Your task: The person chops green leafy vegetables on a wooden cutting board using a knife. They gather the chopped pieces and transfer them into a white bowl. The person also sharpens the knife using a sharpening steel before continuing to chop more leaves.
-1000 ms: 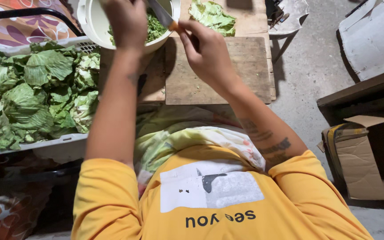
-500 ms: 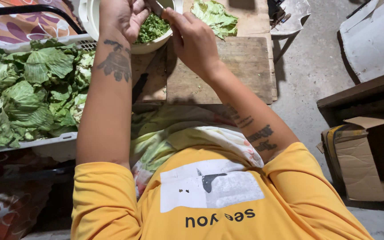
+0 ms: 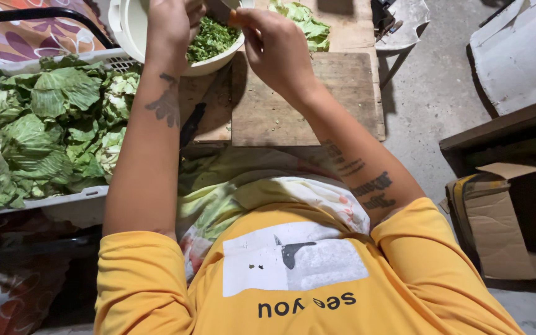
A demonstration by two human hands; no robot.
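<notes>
Nearest the person, along the left side, leafy greens [image 3: 38, 136] are filling a white crate [image 3: 44, 201]. Beyond the bare wooden cutting board [image 3: 305, 102], both hands are working over the white bowl [image 3: 133, 31] of chopped greens [image 3: 211, 38]: the right hand [image 3: 277, 53] is gripping a knife (blade mostly hidden), and the left hand [image 3: 172, 22] is curling at the rim, grip unclear, apparently scraping cuttings in. More leaves [image 3: 302, 22] are waiting at the far edge for chopping.

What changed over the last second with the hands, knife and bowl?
Both hands moved up over the bowl: the left hand went from the rim to above the chopped greens, and the right hand brought the knife there. The cutting board and crate of leaves stayed put.
</notes>
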